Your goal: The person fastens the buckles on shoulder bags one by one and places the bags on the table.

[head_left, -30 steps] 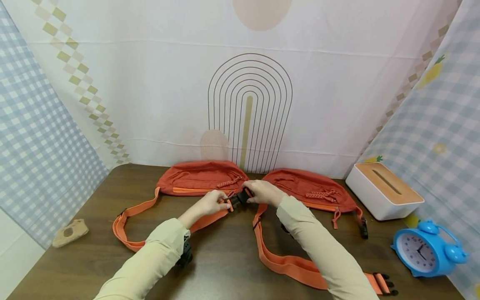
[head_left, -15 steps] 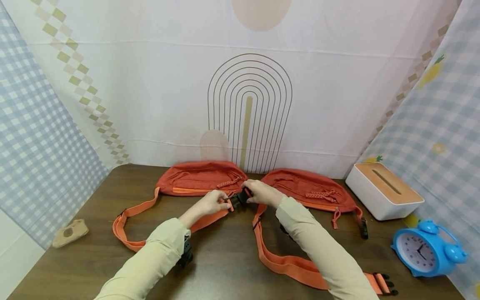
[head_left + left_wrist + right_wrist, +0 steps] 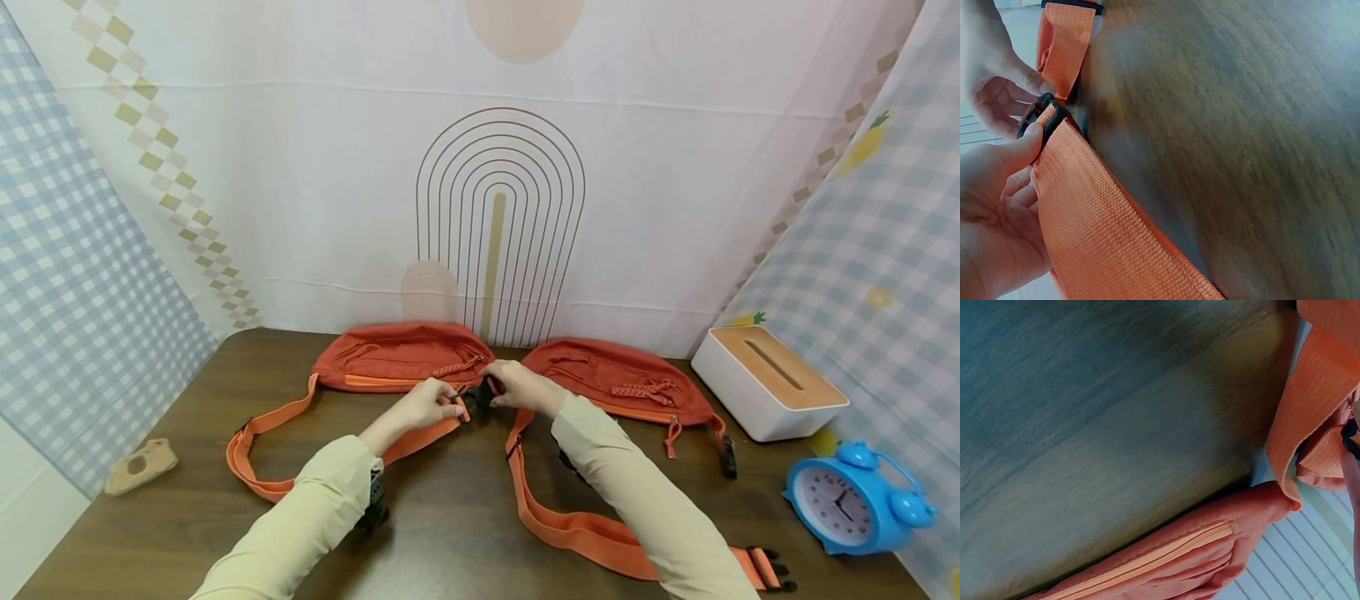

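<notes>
Two red waist bags lie at the back of the table, a left bag (image 3: 408,354) and a right bag (image 3: 615,379). My left hand (image 3: 426,405) pinches the end of the left bag's orange strap (image 3: 1097,206) at a black buckle (image 3: 1054,122), thumb on top. Opposite it, my right hand (image 3: 522,386) pinches the black buckle piece (image 3: 484,392) by that bag's right end. The buckle parts meet between the two hands; whether they are locked cannot be seen. In the right wrist view only a bit of the right hand's fingers (image 3: 1352,494) shows at the edge.
The right bag's strap (image 3: 570,532) loops forward to a loose pronged buckle (image 3: 776,571), partly under the right sleeve. A white tissue box (image 3: 768,392) and blue alarm clock (image 3: 840,504) stand at right. A small beige object (image 3: 141,467) lies at left.
Both hands have drawn very slightly closer together, and less of the gap between the buckle parts shows. The bags and other things stay where they were.
</notes>
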Demonstrator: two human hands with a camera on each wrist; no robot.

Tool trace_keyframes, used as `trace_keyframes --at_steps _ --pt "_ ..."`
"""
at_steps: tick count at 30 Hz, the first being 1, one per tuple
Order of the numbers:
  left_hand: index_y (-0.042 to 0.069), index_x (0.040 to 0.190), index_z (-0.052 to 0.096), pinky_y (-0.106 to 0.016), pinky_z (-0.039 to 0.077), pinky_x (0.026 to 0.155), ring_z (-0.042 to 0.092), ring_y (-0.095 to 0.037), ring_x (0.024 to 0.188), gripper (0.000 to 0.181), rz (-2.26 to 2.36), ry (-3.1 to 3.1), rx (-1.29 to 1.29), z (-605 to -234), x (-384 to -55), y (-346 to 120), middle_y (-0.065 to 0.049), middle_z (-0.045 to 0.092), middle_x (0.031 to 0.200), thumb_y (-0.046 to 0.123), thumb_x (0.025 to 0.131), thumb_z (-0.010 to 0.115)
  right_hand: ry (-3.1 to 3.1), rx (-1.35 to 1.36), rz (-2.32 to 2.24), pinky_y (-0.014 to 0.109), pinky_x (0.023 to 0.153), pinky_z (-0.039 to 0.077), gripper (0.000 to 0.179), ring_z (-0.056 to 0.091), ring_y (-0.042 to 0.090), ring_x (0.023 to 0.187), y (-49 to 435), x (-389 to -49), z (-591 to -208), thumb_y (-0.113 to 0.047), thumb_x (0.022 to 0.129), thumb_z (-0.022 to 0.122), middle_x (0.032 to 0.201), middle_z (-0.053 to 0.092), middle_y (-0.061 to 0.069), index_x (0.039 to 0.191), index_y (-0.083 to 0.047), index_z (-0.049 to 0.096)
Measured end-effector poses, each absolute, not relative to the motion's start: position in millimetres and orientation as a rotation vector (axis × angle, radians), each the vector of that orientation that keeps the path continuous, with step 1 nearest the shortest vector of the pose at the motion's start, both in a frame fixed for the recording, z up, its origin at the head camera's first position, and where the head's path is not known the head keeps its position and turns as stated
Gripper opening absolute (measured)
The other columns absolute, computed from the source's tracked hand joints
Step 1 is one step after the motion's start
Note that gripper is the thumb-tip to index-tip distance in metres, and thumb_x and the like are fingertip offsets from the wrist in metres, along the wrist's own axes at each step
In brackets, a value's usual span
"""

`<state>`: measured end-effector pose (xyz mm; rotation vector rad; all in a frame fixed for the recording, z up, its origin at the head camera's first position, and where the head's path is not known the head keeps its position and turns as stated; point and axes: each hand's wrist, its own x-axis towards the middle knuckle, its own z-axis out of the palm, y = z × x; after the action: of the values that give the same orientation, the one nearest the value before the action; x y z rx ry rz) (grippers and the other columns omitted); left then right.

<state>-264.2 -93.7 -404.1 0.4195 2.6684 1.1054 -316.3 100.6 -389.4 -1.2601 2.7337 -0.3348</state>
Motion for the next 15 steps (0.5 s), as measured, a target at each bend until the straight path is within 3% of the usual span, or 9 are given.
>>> trace_keyframes --at_steps 3,6,9,15 --pt "0.006 0.087 0.069 -0.025 0.039 0.060 0.047 -0.013 0.063 0.012 1.121 2.662 0.417 -403.9 -264.6 -93.5 -0.010 0.065 0.079 0.013 0.088 0.060 2.711 -1.259 -0.325 0.038 0.087 0.047 0.049 0.055 0.029 0.108 99.1 -315.3 -388.2 -0.006 0.078 0.070 0.119 0.055 0.019 0.122 0.006 0.050" --pt "0.003 0.094 0.068 -0.031 0.047 0.071 0.059 -0.018 0.081 0.014 1.117 2.691 0.392 -403.9 -263.6 -93.5 -0.014 0.067 0.096 0.013 0.087 0.061 2.703 -1.249 -0.298 0.038 0.088 0.047 0.051 0.054 0.028 0.108 98.6 -314.3 -387.3 -0.003 0.077 0.070 0.120 0.054 0.019 0.123 0.005 0.048" --pt "-0.001 0.102 0.064 -0.039 0.049 0.083 0.060 -0.027 0.100 0.021 1.145 2.705 0.335 -403.9 -262.8 -93.1 -0.018 0.063 0.108 0.013 0.087 0.062 2.718 -1.270 -0.243 0.037 0.085 0.048 0.050 0.056 0.027 0.106 98.7 -313.4 -386.8 0.000 0.077 0.070 0.118 0.054 0.018 0.122 0.005 0.049" --pt "-0.003 0.097 0.059 -0.034 0.050 0.076 0.060 -0.023 0.089 0.023 1.221 2.709 0.223 -403.9 -263.7 -91.4 -0.016 0.062 0.096 0.015 0.084 0.066 2.863 -1.500 0.038 0.032 0.080 0.050 0.040 0.060 0.021 0.096 103.9 -313.9 -387.6 -0.008 0.076 0.072 0.108 0.060 0.010 0.113 -0.003 0.057"
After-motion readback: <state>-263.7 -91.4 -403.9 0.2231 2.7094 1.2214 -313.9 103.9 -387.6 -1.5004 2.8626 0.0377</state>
